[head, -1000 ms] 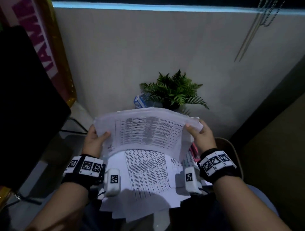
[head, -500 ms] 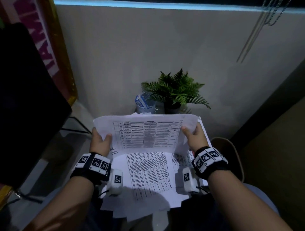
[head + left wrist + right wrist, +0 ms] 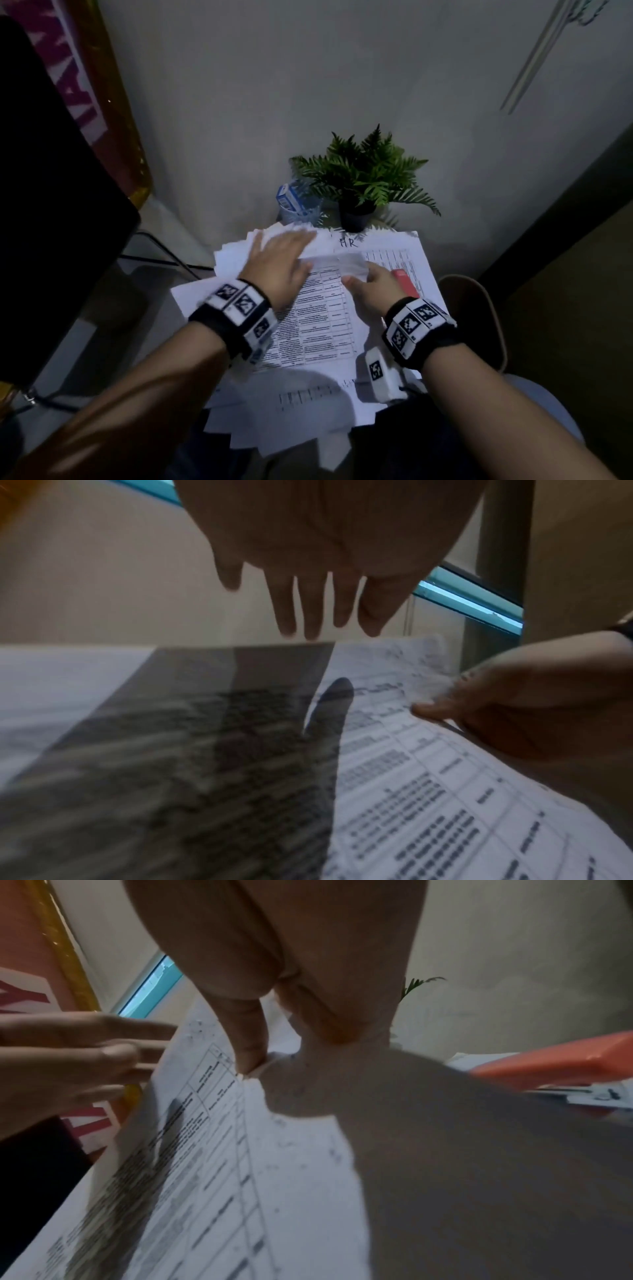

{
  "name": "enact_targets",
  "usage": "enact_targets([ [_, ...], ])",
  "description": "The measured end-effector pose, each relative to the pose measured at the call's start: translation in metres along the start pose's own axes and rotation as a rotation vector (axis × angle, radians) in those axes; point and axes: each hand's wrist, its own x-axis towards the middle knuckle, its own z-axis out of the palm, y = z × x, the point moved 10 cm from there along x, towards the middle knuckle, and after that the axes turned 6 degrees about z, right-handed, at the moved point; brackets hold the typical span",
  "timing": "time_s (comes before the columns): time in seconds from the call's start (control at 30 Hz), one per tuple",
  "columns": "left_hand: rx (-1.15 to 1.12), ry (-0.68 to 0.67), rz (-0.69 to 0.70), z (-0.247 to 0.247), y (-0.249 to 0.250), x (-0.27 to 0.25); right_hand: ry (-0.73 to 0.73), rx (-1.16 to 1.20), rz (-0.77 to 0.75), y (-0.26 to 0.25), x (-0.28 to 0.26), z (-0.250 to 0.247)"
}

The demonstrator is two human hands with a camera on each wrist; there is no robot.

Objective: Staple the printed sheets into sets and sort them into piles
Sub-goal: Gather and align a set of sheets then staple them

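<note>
The left hand (image 3: pixel 281 263) has let go and lies flat-fingered on the far pile (image 3: pixel 236 255), while the right hand (image 3: pixel 373 291) pinches the printed sheet (image 3: pixel 322 308), sorting it, red stapler (image 3: pixel 406 282) likely next.

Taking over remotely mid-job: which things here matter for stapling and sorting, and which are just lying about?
Job:
- printed sheet, pinched by the right hand
- left hand, flat over the papers
- paper piles
- red stapler

Lying about:
- potted fern
- blue-and-white carton
- monitor

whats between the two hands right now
The printed sheet: the right hand pinches its top edge while the left hand spreads flat at its left. The head view shows it.
</note>
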Motion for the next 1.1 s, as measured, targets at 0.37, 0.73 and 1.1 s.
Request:
enact_targets([
  [0.37,-0.321,-0.027,-0.061,0.052,-0.004,0.022,0.164,0.165,0.09,0.024,0.023,-0.062],
  [0.73,-0.505,0.024,-0.225,0.06,-0.02,0.014,0.203,-0.547,0.356,0.093,0.071,-0.066],
  [1.1,-0.546,0.14,-0.177,0.028,0.0,-0.003,0.444,0.726,0.119,0.035,0.027,-0.101],
])
